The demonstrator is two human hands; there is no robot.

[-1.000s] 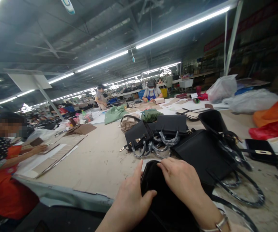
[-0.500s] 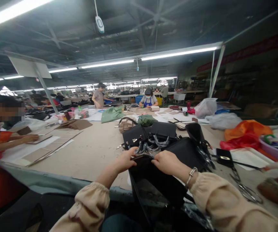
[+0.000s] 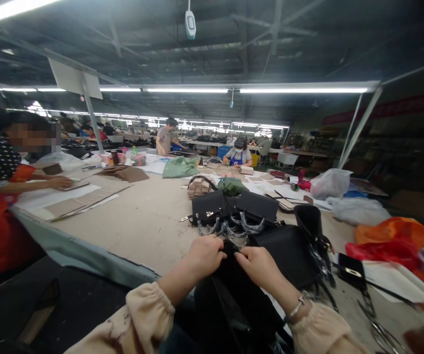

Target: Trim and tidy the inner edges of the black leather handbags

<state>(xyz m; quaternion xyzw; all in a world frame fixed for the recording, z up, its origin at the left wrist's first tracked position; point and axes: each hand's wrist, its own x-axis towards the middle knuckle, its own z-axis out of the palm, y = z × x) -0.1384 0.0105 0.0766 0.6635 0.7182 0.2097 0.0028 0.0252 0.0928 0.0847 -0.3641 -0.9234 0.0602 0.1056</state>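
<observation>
A black handbag point(image 3: 239, 290) hangs at the near table edge, directly before me. My left hand point(image 3: 208, 253) pinches its upper edge from the left, fingers curled around the material. On the other side of that edge, my right hand point(image 3: 258, 263) grips with thumb and fingers closed. Only a short stretch of black edge shows between the two hands. Just beyond them lie several finished-looking black bags point(image 3: 210, 206) whose handles point(image 3: 248, 223) are wrapped in clear plastic. Another black bag point(image 3: 285, 250) rests right of my right hand. The lower part of the held bag is dark and hard to make out.
Scissors point(image 3: 383, 334) and a small black piece with a metal clasp point(image 3: 352, 270) lie on the right. Red plastic point(image 3: 381, 253) and clear bags point(image 3: 359, 209) are behind them. A co-worker point(image 3: 9, 157) leans over brown panels point(image 3: 82, 201) on the left.
My hands have come closer together, so the bag's upper edge is bunched between them where it was stretched wider. The whole view has shifted, with the scene now further right.
</observation>
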